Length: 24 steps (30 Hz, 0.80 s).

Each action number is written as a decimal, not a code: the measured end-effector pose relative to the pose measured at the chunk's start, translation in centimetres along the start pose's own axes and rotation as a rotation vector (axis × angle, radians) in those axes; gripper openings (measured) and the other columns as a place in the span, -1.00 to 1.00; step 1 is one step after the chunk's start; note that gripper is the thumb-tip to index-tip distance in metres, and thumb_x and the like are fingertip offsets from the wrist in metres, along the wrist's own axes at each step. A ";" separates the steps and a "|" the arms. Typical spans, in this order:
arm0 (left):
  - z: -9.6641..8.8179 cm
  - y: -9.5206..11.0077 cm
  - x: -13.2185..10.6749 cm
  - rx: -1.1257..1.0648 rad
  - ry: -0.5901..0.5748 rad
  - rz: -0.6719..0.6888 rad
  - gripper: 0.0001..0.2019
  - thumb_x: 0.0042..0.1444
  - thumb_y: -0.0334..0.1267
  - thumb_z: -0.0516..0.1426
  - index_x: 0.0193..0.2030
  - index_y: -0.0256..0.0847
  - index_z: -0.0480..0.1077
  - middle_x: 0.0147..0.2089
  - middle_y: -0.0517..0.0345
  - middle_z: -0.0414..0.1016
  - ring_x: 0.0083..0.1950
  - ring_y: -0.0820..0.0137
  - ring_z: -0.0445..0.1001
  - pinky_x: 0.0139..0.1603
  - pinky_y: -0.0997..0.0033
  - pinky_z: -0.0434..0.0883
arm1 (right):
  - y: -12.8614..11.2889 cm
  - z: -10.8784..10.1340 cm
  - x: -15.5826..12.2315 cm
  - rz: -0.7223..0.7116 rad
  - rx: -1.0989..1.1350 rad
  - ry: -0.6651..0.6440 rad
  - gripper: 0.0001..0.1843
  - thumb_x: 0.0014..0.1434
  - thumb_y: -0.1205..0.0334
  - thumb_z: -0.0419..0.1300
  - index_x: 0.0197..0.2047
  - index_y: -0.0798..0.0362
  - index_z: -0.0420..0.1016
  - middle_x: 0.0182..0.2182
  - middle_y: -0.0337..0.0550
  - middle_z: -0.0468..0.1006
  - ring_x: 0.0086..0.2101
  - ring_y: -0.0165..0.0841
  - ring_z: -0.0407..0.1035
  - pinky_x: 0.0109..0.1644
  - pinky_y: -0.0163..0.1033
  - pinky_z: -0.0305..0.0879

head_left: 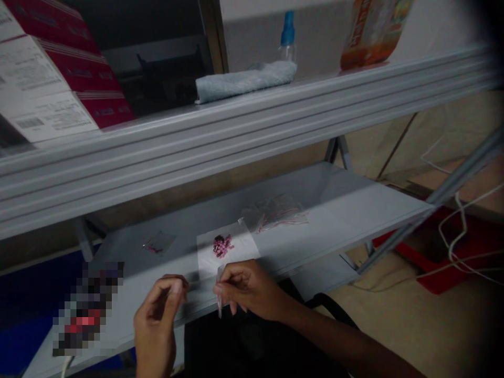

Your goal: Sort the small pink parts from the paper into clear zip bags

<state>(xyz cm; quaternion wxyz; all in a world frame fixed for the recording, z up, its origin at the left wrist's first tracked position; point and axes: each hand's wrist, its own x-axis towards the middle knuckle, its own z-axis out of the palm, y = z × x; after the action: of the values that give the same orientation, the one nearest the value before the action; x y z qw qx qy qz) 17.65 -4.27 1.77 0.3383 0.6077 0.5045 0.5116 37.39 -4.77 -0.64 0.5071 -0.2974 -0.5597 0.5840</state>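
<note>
My right hand [240, 287] pinches a small clear plastic bag [219, 300] with a pinkish line along it, seen nearly edge-on. To its left, my left hand [162, 304] is curled, its thumb bent against the fingers; whatever it may hold is hidden. Just beyond both hands, a white sheet [244, 244] lies on the grey shelf [354, 194] with a heap of small pink and dark pieces [222, 245] on it. A flat clear bag [159, 243] with a few pink pieces lies left of the sheet. Right of it spreads a pile of clear bags [277, 212] with pink edges.
An upper shelf edge [252, 121] runs above the hands, holding a folded light-blue cloth [246, 81], a blue-capped bottle [288, 37], an orange-labelled bottle [368, 34] and stacked boxes [59, 73]. A pixelated object [88, 310] lies at left. White cables [460, 226] hang at right.
</note>
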 end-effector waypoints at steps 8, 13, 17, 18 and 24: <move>2.3 2.8 -1.8 0.088 -0.519 -0.092 -0.78 0.18 -0.13 0.20 -0.40 -0.21 0.50 -0.44 0.15 0.51 -0.36 0.36 0.47 -0.29 0.47 0.36 | -2.0 -0.3 -1.3 -0.176 -0.464 -0.065 -0.60 0.39 0.18 0.00 -0.51 0.08 0.24 -0.57 -0.33 0.28 -0.50 -0.50 0.21 -0.37 -0.37 0.07; 2.0 2.1 -1.6 -0.083 -0.638 -0.145 -0.74 0.25 -0.17 0.13 -0.41 -0.23 0.50 -0.42 0.10 0.52 -0.35 0.34 0.46 -0.23 0.42 0.36 | -2.8 -0.9 -1.4 -0.200 -0.559 -0.193 -0.65 0.37 0.26 -0.03 -0.49 0.07 0.22 -0.54 -0.32 0.31 -0.47 -0.49 0.23 -0.32 -0.37 0.09; 1.7 1.4 -1.2 -0.131 -0.572 -0.138 -0.68 0.28 -0.17 0.08 -0.46 -0.23 0.46 -0.47 0.14 0.48 -0.38 0.37 0.43 -0.26 0.44 0.34 | -3.1 -1.1 -1.6 -0.239 -0.648 -0.146 -0.71 0.23 0.38 0.06 -0.53 0.07 0.18 -0.58 -0.36 0.25 -0.50 -0.51 0.18 -0.35 -0.38 0.05; 1.6 1.4 -1.1 -0.089 -0.528 -0.122 -0.68 0.27 -0.16 0.08 -0.46 -0.23 0.45 -0.47 0.15 0.47 -0.38 0.37 0.43 -0.27 0.45 0.33 | -3.1 -1.2 -1.6 -0.231 -0.677 -0.116 -0.72 0.18 0.41 0.09 -0.55 0.07 0.17 -0.60 -0.38 0.22 -0.53 -0.52 0.15 -0.37 -0.37 0.03; 1.7 1.8 -1.6 0.203 -0.383 -0.022 -0.72 0.21 -0.17 0.14 -0.48 -0.23 0.44 -0.50 0.18 0.42 -0.39 0.38 0.39 -0.33 0.47 0.28 | -2.3 -1.4 -1.5 -0.165 -0.822 0.145 -0.79 -0.09 0.50 0.19 -0.54 0.07 0.23 -0.59 -0.36 0.34 -0.53 -0.49 0.24 -0.38 -0.35 0.10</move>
<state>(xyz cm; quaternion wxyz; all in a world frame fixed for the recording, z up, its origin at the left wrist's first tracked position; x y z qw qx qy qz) 19.82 -6.08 2.55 0.3706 0.7192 0.4864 0.3297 39.73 -5.97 0.93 0.4295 -0.4695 -0.7307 0.2474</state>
